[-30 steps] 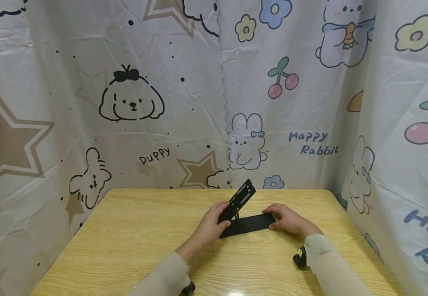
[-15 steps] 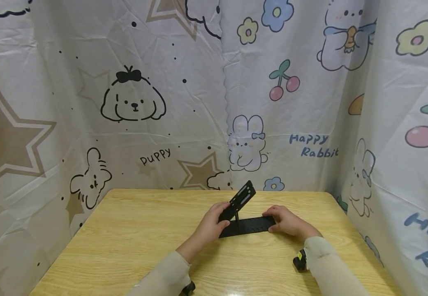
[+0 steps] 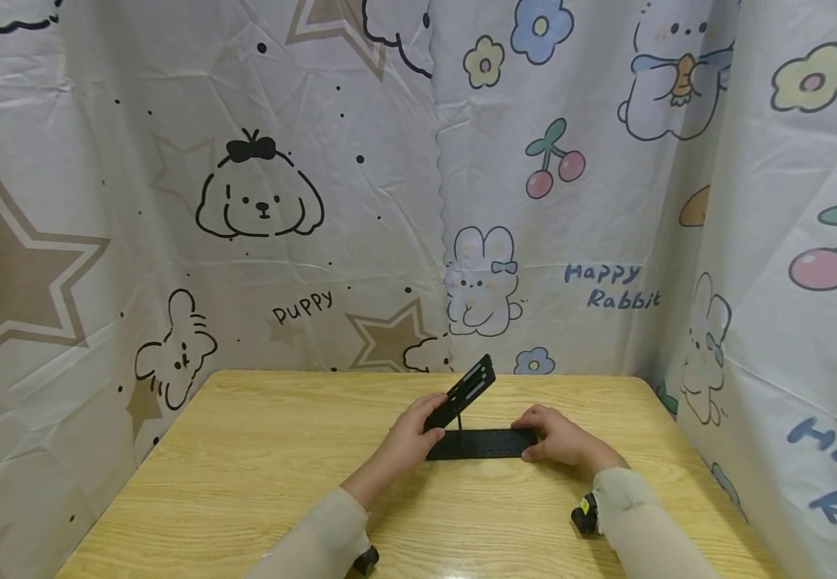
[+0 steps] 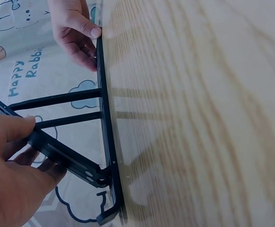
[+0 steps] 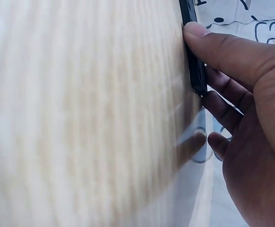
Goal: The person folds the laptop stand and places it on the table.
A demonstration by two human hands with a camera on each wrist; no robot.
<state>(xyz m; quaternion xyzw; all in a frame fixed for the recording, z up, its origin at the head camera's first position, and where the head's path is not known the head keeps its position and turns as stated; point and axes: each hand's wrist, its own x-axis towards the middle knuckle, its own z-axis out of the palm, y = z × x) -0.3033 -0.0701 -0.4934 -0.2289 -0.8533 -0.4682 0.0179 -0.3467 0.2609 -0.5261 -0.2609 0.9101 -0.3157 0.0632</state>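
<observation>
A black folding stand [image 3: 486,444] is on the table, its flat base lying along the wood. Its slotted upper plate [image 3: 470,388] slants up to the right from the hinge at the left end. In the left wrist view two thin struts [image 4: 66,98] link plate and base. My left hand [image 3: 415,426] grips the upper plate near its lower part, thumb on the near edge and fingers behind. The right hand [image 3: 559,437] pinches the base's right end between thumb and fingers, also seen from the right wrist, where the black end [image 5: 197,75] sits behind the thumb.
The light wood table [image 3: 281,450] reaches back to a printed curtain [image 3: 360,241], which also hangs along both sides. A small black wrist device [image 3: 585,515] hangs under the right sleeve, close over the table.
The stand's base has turned slightly, its right end coming nearer, so it runs level across the view. The upper plate leans a little lower. Both hands keep their hold.
</observation>
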